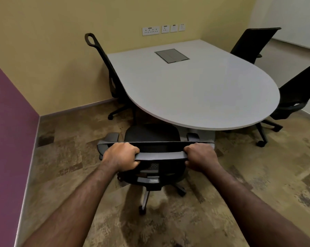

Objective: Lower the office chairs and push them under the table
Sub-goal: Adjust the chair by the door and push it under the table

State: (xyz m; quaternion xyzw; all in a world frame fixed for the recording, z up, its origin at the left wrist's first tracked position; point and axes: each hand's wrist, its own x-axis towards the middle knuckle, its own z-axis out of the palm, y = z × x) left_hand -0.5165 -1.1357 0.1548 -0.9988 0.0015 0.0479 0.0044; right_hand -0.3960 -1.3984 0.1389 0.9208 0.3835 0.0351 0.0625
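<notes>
A black office chair (151, 134) stands right in front of me, facing the rounded end of the grey table (195, 90). Its seat front lies just under the table's edge, with the backrest and wheeled base out on the carpet. My left hand (121, 155) grips the top bar of the backrest at its left end. My right hand (201, 155) grips the same bar at its right end. A second black chair (104, 68) sits along the table's left side, its seat tucked under. Two more black chairs (252, 43) (297, 93) stand at the table's right side.
A yellow wall with a row of power sockets (163, 29) runs behind the table. A purple wall (8, 131) closes in the left. A metal cable hatch (171, 55) is set into the tabletop. Brown patterned carpet (248, 184) surrounds the chairs.
</notes>
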